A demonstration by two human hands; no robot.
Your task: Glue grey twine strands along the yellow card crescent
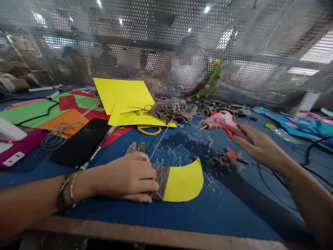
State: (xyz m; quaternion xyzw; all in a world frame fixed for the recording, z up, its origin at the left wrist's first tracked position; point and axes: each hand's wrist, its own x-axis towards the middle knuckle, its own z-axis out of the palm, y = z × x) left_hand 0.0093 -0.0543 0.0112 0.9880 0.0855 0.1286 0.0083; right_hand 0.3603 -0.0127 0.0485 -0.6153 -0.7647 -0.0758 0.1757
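A curved yellow paper cutout (185, 180) lies flat near the table's front edge, its left part wound with grey yarn (161, 175). Over that wound part curls my left hand (130, 178), its fingers pressing it down and hiding the far left end. One yarn strand runs taut from beside these fingers up to a loose grey yarn pile (173, 109). In my right hand (256, 144) is a pink glue gun (225, 123), held above the table with its nozzle toward the left. The trigger is hidden.
Yellow sheets (125, 95) stand and lie behind, with yellow-handled scissors (149, 130) under them. At left are a black phone (80, 142), a purple power strip (22, 149) and coloured paper (26, 111). Yarn scraps (226, 160) lie below the glue gun; cables run right. Perforated metal (156, 45) closes the back.
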